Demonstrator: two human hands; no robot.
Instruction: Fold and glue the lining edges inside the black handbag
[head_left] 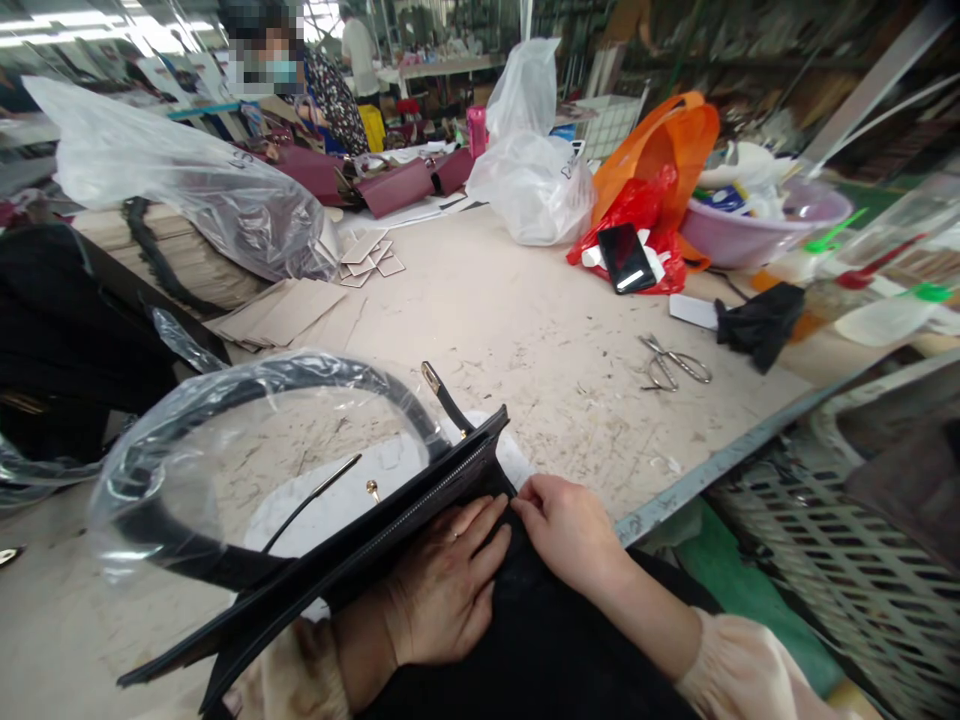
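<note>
A black handbag (405,500) lies across my lap and the table edge, its mouth showing a metal zipper (427,500). My left hand (450,585) rests flat on the black fabric (555,640) just under the zipper, fingers stretched out. At the bag's corner, my right hand (562,525) pinches the edge of the black material between thumb and forefinger. The bag's handle (322,370), wrapped in clear plastic, arches over the table. Beside it stick up a strap end with a gold-coloured tip (431,378) and a small gold-coloured stud (373,488).
Scissors (670,362) lie to the right on the worktable (480,300). Beyond are a phone (625,258), a red bag (652,205), a purple basin (750,235) and squeeze bottles (892,315). Cardboard pieces (289,310) lie left. A crate (847,540) stands below right. A co-worker (330,100) is across.
</note>
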